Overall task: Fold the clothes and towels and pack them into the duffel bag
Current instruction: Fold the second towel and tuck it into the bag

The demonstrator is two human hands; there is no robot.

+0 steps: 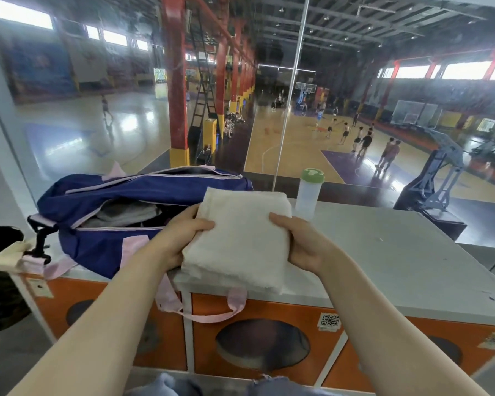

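A long grey counter [383, 252] sits on top of orange lockers [269, 315] with round dark windows. All the places here are told from the counter.

The biggest thing on the counter is a blue duffel bag [120, 195] with pink trim. It lies at the counter's left end. Its top zip is open, and grey clothes [123, 214] show inside. A pink handle [206, 315] hangs down over the counter's front edge, in front of the lockers.

Next is a white towel [240, 241], folded into a thick square. It is at the counter's front edge, just beside the bag's open mouth, and its far end tips up.

The left hand [180, 241] grips the towel's left side. Its thumb lies on top of the towel and its fingers are tucked under it, out of sight. The right hand [300, 241] grips the right side the same way, thumb on top and fingers below. Both hands are squeezed shut on the towel.

A small clear bottle [309, 192] with a green lid stands at the counter's back edge, just behind the towel.
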